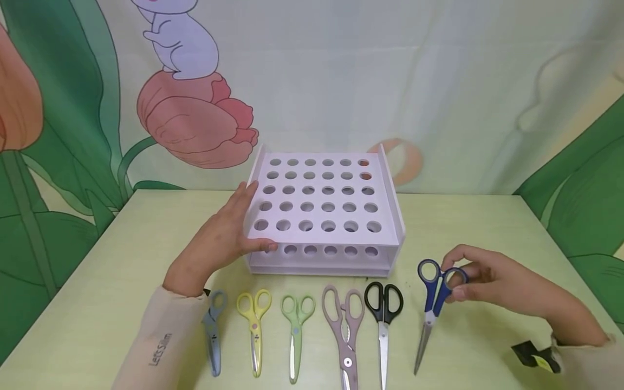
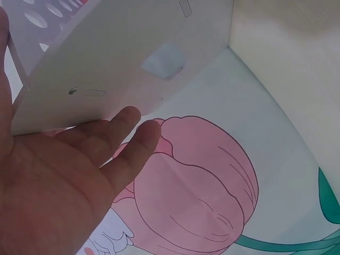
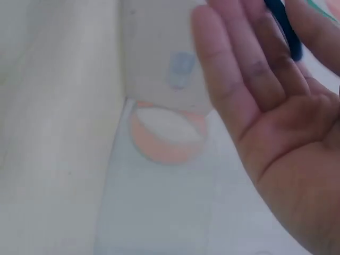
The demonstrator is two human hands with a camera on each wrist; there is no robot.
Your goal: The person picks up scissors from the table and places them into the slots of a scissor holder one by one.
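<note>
A white rack (image 1: 318, 216) with rows of round holes stands at the middle of the table. My left hand (image 1: 219, 233) rests on its left side, fingers extended along the side panel (image 2: 101, 64) and thumb at the front edge. On the right, my right hand (image 1: 502, 281) pinches blue-handled scissors (image 1: 430, 298) by the right finger loop, blades pointing down towards the table. Part of the blue handle (image 3: 287, 29) shows between fingers and thumb in the right wrist view; the blades are out of sight there.
In front of the rack lies a row of scissors: grey-blue (image 1: 212, 327), yellow (image 1: 254, 314), green (image 1: 295, 336), mauve (image 1: 348, 341) and black-handled (image 1: 384, 311). My left sleeve passes beside the grey-blue pair. Behind the table (image 1: 468, 222) hangs a printed curtain (image 1: 331, 70).
</note>
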